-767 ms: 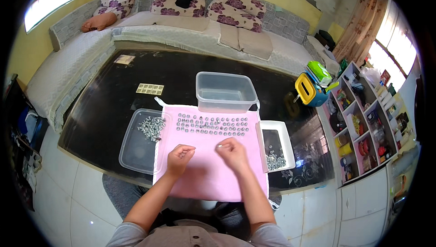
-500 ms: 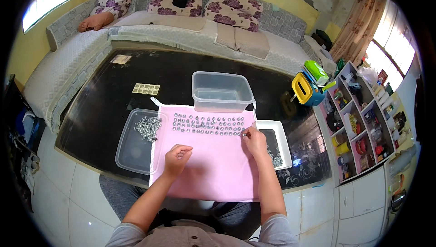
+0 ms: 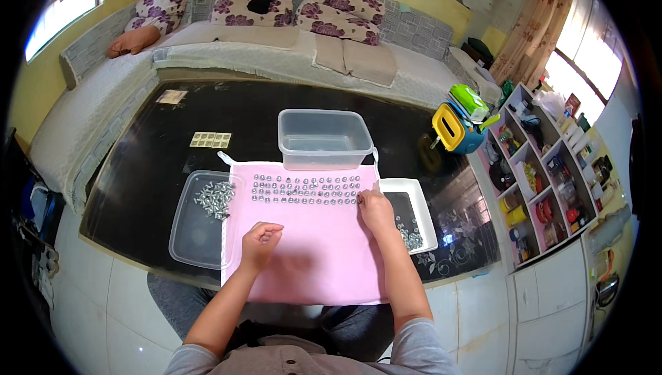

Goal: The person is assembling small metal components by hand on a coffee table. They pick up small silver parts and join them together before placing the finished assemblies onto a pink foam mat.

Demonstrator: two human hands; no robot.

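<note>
Several rows of small silver metal fasteners [image 3: 303, 191] stand on a pink cloth [image 3: 324, 264]. At the right end of the rows is my right hand [image 3: 376, 211], its fingertips pinched together at the last pieces; what they hold is too small to make out. My left hand [image 3: 260, 245] hovers over the cloth below the rows, fingers curled inward, with any contents hidden. Left of the cloth, loose silver screws [image 3: 215, 199] are heaped in a shallow clear plastic tray [image 3: 181, 233]. Small metal pieces [image 3: 412, 238] lie in a white tray [image 3: 429, 227] beside my right forearm.
A clear plastic box [image 3: 324, 161] stands behind the cloth on the black table [image 3: 241, 109]. Farther left lies a pale card sheet [image 3: 210, 140]. A yellow and blue container [image 3: 455, 130] with a green packet is at the right, near a filled shelf unit [image 3: 545, 175].
The whole view has shifted slightly. My right hand stays at the right end of the rows, its fingers a little more bent down. My left hand remains curled over the cloth.
</note>
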